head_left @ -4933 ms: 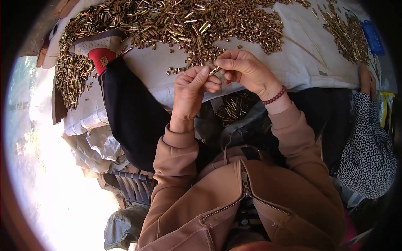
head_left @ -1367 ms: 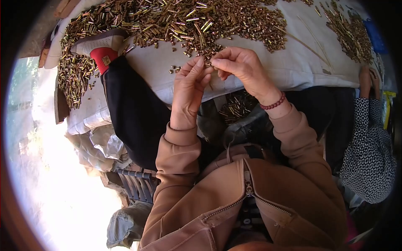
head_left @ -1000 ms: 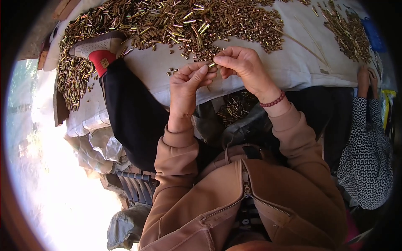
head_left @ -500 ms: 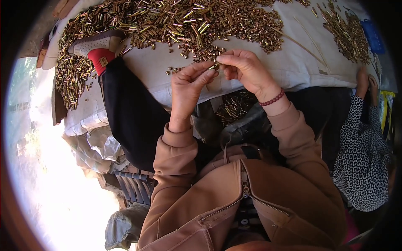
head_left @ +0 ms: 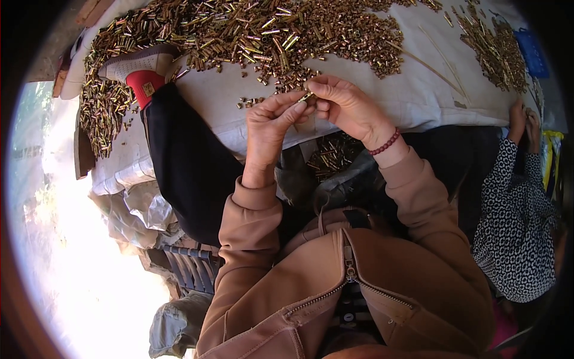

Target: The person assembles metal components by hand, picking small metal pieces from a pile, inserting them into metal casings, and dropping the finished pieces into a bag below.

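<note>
My left hand (head_left: 270,124) pinches a small gold-coloured metal rod-like piece (head_left: 307,96) between thumb and fingertips, just above the near edge of the cloth-covered table. At the other end of that piece, the fingers of my right hand (head_left: 353,107) are closed, with the thumb against its tip. A dark red bead bracelet (head_left: 385,142) circles my right wrist. Beyond the hands spreads a big heap of short metal sleeves (head_left: 382,51) and longer metal rods (head_left: 281,42). A few loose sleeves (head_left: 250,102) lie close to my left fingers. The exact shape of the held piece is partly covered.
A white cloth (head_left: 418,90) covers the table. Below its edge, a dark container holds more metal pieces (head_left: 332,157). My shod foot (head_left: 140,63) rests on the table at left. Another person's hands (head_left: 523,119) are at far right, near a smaller pile (head_left: 493,54) and thin sticks (head_left: 430,66).
My right hand has shifted slightly down and toward the left hand, its fingers curling more over the metal piece. The other person's arms at far right have moved slightly.
</note>
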`<state>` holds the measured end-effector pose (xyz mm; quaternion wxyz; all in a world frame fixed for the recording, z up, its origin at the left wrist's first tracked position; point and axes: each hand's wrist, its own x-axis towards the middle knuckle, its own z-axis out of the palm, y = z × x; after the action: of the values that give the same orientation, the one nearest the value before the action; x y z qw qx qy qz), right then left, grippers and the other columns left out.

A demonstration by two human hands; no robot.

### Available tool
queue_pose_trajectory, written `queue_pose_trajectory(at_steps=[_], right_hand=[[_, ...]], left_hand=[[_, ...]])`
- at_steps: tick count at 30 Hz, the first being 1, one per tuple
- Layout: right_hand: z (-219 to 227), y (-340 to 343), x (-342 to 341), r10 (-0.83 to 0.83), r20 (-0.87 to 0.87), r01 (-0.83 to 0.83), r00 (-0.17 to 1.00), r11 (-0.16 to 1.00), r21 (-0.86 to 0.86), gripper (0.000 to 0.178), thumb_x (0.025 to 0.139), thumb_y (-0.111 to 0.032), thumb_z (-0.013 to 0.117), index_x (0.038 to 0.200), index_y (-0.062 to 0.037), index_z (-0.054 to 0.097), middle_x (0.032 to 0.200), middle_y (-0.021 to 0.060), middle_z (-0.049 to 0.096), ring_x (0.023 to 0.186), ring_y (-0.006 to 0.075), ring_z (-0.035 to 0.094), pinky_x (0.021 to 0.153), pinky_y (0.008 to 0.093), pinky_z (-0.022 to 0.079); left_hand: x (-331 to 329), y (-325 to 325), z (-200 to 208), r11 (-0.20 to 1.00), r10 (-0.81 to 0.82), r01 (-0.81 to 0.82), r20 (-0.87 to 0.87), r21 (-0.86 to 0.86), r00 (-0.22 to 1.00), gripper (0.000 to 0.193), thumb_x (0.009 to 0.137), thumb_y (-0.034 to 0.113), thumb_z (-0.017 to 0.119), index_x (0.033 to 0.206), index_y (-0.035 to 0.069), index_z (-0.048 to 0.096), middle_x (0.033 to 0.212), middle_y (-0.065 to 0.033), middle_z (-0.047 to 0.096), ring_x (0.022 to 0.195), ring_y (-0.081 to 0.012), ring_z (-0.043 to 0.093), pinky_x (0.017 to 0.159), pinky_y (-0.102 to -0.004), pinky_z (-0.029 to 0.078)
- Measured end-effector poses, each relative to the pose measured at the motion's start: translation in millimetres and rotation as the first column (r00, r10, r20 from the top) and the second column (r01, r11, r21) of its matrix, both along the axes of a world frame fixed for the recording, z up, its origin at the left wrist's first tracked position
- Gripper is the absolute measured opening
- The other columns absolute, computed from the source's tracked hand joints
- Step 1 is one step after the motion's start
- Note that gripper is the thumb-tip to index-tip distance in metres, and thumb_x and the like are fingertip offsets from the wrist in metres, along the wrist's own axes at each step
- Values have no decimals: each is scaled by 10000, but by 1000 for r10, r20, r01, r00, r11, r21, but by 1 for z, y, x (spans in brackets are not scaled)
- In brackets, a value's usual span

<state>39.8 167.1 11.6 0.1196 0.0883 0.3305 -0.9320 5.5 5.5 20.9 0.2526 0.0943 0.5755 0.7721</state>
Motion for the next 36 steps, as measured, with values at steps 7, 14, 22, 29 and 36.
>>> queue_pose_trajectory(at_steps=[7,14,22,29,36], right_hand=[[-10,-7,2,19,-27,-23,999,989,-143,151,834,-182,598,926,-63,613,772,-16,564,605,57,468,568,185,406],[-11,-11,5,18,-14,-21,1000,964,-264,155,845,-186,585,930,-57,607,737,-37,534,571,30,430,565,191,403],[-9,-14,8,-6,-8,4,1000,972,-235,139,848,-171,581,932,-63,607,701,-46,509,543,22,421,556,201,422],[7,8,-2,-79,-32,83,996,984,159,209,816,-234,623,911,-48,627,712,-26,553,562,43,464,575,191,439],[-16,23,-11,-53,-483,486,874,101,868,174,799,-184,613,880,-31,629,745,41,599,643,139,578,562,277,450]], left_hand=[[2,1,1,1000,0,0,0,16,1000,199,809,4,584,1003,-40,592,867,-117,646,767,-147,634,690,-230,513],[4,2,2,997,-12,10,29,75,999,191,816,-12,565,1000,-59,578,877,-141,640,759,-169,638,715,-261,529],[4,1,-2,993,-20,14,47,116,999,192,812,-14,570,1000,-49,585,871,-139,643,755,-170,641,690,-245,528],[1,-4,3,994,-26,18,83,104,996,199,802,-8,585,997,-43,590,884,-142,644,769,-170,641,711,-241,519],[0,-9,20,909,-396,393,11,-136,918,195,780,50,642,966,-8,632,886,-40,643,792,-72,582,701,-192,461]])
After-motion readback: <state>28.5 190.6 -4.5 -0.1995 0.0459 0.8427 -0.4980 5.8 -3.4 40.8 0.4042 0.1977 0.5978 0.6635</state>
